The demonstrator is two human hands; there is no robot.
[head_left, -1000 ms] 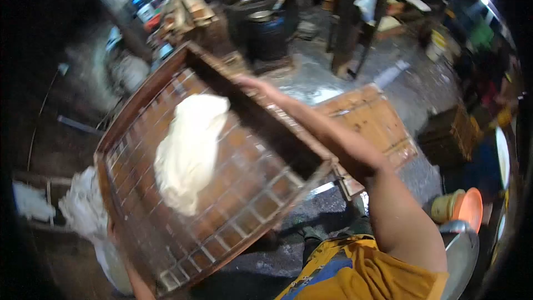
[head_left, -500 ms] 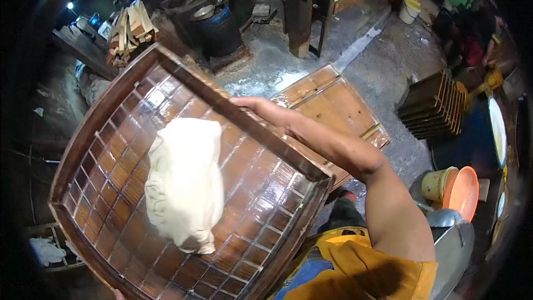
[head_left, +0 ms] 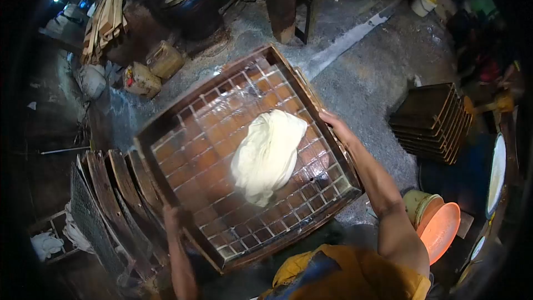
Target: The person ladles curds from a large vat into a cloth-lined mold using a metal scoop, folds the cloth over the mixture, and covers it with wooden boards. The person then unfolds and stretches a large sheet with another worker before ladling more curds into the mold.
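Note:
Both hands carry a square wooden tray (head_left: 200, 133) with raised sides and a pale grid across its wet brown base. On it, right of the middle, lies a crumpled cream-white cloth (head_left: 269, 155). My right hand (head_left: 337, 126) grips the tray's right side, its fingers partly out of sight behind the wood. At the lower left side, my left hand (head_left: 175, 219) is closed around the frame, dim and somewhat blurred. Beneath the tray, most of the wooden board is covered.
Several upright wooden trays (head_left: 125, 205) stand close by my left hand. Another stack of trays (head_left: 430, 114) sits on the floor at right, with an orange basin (head_left: 441, 233) and a bucket (head_left: 413, 205) below it. Jerrycans (head_left: 143, 80) and firewood (head_left: 105, 19) are at upper left.
The tray has moved right and levelled out, with the cloth still on it. My left hand has come into fuller view. Upright trays at left are now uncovered.

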